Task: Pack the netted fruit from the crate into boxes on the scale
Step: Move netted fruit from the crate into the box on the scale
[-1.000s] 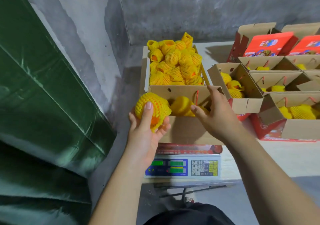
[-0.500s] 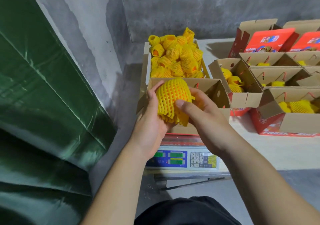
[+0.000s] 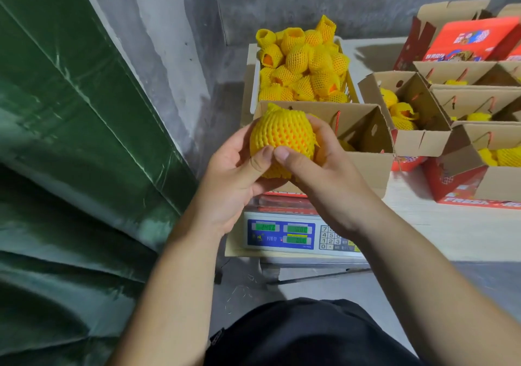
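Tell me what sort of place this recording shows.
Probably a small fruit-packing room: a crate heaped with netted fruit, a scale carrying an open box, and bare concrete walls.

A netted fruit [image 3: 282, 137] in yellow foam mesh, orange showing through, sits upright above the near edge of the open cardboard box [image 3: 363, 140] on the scale [image 3: 284, 234]. Behind that box, the white crate [image 3: 255, 84] is heaped with more netted fruit.
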`<state>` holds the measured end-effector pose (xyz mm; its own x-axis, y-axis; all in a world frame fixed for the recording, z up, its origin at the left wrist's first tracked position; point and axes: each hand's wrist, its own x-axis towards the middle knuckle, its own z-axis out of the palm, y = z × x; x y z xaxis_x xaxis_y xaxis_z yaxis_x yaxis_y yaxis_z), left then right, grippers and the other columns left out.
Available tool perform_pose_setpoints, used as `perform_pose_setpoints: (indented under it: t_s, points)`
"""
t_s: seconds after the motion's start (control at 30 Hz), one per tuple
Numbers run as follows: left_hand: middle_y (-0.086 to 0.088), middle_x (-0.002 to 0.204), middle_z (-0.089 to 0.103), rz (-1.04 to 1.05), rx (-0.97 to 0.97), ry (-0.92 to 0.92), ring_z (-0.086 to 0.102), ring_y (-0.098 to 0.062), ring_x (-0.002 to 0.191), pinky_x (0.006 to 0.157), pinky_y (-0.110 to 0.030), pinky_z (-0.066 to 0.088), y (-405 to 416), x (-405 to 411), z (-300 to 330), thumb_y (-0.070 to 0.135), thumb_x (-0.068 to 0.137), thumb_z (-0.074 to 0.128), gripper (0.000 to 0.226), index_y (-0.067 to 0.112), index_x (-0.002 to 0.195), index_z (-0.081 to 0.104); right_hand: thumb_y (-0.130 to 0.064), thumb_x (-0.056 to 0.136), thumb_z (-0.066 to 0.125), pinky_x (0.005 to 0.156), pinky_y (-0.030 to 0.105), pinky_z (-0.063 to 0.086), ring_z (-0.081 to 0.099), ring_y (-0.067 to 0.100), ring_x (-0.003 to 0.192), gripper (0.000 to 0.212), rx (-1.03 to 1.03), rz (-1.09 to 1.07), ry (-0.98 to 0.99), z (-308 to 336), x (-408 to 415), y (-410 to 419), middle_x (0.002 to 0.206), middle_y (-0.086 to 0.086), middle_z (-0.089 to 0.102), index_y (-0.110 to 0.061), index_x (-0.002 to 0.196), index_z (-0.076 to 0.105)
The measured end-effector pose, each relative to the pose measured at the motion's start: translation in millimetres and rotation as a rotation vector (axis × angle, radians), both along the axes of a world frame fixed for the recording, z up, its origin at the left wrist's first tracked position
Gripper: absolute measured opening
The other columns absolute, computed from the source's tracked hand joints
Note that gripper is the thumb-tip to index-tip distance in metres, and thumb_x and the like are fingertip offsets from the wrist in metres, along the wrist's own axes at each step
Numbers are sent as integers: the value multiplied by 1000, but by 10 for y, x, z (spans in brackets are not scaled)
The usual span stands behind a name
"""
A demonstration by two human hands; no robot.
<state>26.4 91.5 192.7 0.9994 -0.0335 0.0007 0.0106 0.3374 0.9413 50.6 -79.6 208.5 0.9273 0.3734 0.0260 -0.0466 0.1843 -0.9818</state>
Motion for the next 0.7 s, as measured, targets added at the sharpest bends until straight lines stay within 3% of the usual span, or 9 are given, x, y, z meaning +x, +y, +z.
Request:
perform_pose_setpoints:
  t_s: [0.13, 0.23, 0.3, 0.43, 0.57, 0.63, 0.7]
  points:
    - [-16, 144, 63, 30, -18, 19, 64, -39, 130, 97, -57, 57, -51, -80, -5, 48, 85, 80, 76, 17, 149, 53, -41, 83, 81, 97, 51, 58, 64, 26, 125, 65, 23, -20, -26, -11, -30, 30, 135, 4, 62, -35, 141, 52]
    - [-9, 134, 71, 42, 105, 67, 70, -33, 121, 90, -48, 62, -53, -105, -2, 54, 88, 76, 65, 23, 143, 61, -38, 89, 77, 104, 58, 52, 62, 31, 128, 61, 58, -55, -23, -71, -76, 57, 137, 9, 63, -32, 144, 51]
    - [-5, 124, 76, 40, 222, 75, 74, -28, 113, 86, -42, 64, -46, -89, -12, 61, 88, 72, 56, 28, 133, 68, -32, 92, 75, 103, 57, 53, 63, 30, 126, 62, 70, -83, -8, -115, -96, 79, 137, 7, 62, -34, 148, 48]
    - [-3, 110, 80, 61, 351, 72, 78, -25, 101, 85, -47, 64, -55, -81, -128, 62, 95, 66, 44, 28, 119, 74, -31, 93, 73, 96, 47, 60, 66, 23, 122, 67, 63, -112, 11, -192, -112, 78, 137, 1, 61, -41, 152, 42]
    - [-2, 105, 81, 93, 385, 82, 79, -23, 96, 83, -46, 63, -39, -112, -260, 57, 97, 65, 38, 25, 114, 77, -44, 90, 73, 99, 40, 59, 63, 11, 123, 74, -90, -120, 1, -294, -116, 36, 135, -23, 57, -51, 153, 34]
    - [5, 106, 80, 104, 412, 100, 78, -15, 97, 79, -34, 63, -63, -122, -260, 60, 96, 65, 40, 28, 118, 75, -53, 84, 80, 96, 40, 60, 64, 16, 121, 80, -122, -156, 77, -326, -66, 6, 136, -16, 56, -50, 150, 35]
    - [16, 105, 79, 130, 445, 106, 76, -6, 95, 71, -20, 60, -110, -121, -263, 56, 98, 65, 28, 38, 118, 71, -56, 75, 82, 86, 36, 63, 67, 20, 114, 72, -161, -210, 108, -308, 37, -51, 127, -7, 59, -47, 135, 43]
